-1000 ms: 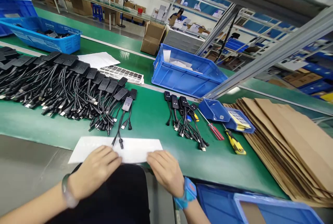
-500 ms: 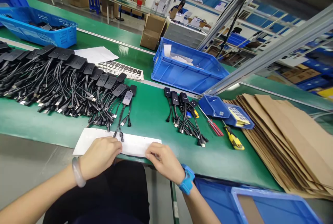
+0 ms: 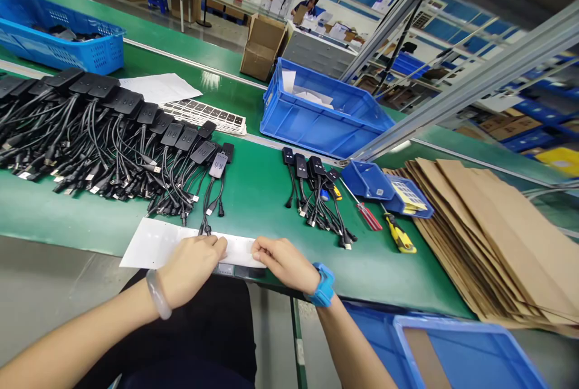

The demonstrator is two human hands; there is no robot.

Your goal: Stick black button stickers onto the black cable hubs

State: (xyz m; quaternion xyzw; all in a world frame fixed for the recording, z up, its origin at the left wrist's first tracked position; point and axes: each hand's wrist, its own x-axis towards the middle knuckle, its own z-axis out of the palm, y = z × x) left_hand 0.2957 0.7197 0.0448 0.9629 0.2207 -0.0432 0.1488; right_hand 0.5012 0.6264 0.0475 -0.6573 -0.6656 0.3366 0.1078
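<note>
My left hand (image 3: 192, 265) and my right hand (image 3: 281, 261) rest close together on a white sheet (image 3: 149, 243) lying at the near edge of the green bench (image 3: 257, 196). Both hands pinch the sheet's near edge, fingertips almost meeting. A black cable adapter (image 3: 216, 175) lies just beyond the sheet, its plugs touching the paper. A long row of the same black adapters (image 3: 104, 129) spreads to the left. A smaller bunch of adapters (image 3: 316, 193) lies right of centre.
A blue crate (image 3: 316, 117) stands at the back, another blue basket (image 3: 58, 45) at the far left. Small blue bins (image 3: 384, 187), a red screwdriver (image 3: 366, 213) and a yellow tool (image 3: 398, 235) sit by a stack of brown cardboard (image 3: 488, 226). Label sheets (image 3: 203, 114) lie behind the adapters.
My hands have drawn closer together along the sheet's near edge, the left moving right. The view has tilted down slightly.
</note>
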